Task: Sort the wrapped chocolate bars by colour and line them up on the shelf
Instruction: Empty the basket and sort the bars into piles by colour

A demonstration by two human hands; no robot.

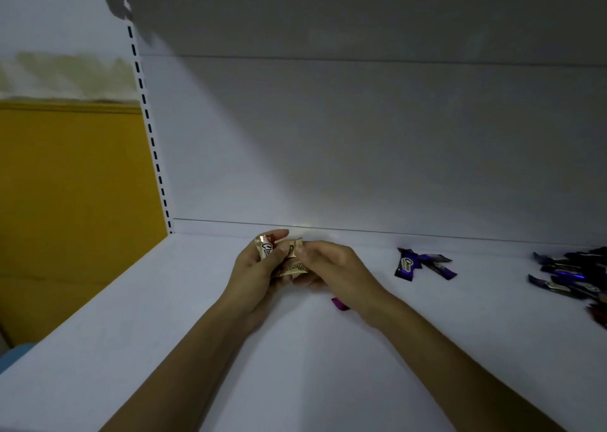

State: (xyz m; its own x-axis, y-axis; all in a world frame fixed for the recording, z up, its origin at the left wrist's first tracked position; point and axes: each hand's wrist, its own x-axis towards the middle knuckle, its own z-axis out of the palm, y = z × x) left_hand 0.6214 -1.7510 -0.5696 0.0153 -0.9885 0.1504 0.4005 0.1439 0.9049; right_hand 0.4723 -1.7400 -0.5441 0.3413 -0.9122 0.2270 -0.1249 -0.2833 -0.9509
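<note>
Both hands meet over the shelf [164, 333], centre-left, near the back wall. Left hand [254, 272] curls round the gold-wrapped bars [292, 262], thumb & fingertips over one w/ white lettering starting "Cho", rest hidden. Right hand [331, 265] pinches the far end of a 2nd gold bar w/ script writing, not legible. Bars sit between the two hands; can't tell if lifted or touching the shelf. A magenta wrapper [340, 304] peeks out beside the right wrist, on the shelf. Further right, well apart: two purple bars [407, 265], overlapping, one also marked "Cho…". At far right edge, a pile of dark bars [571, 279], labels too small to read. Far left: slotted upright [147, 119], then yellow panel [65, 185].
</note>
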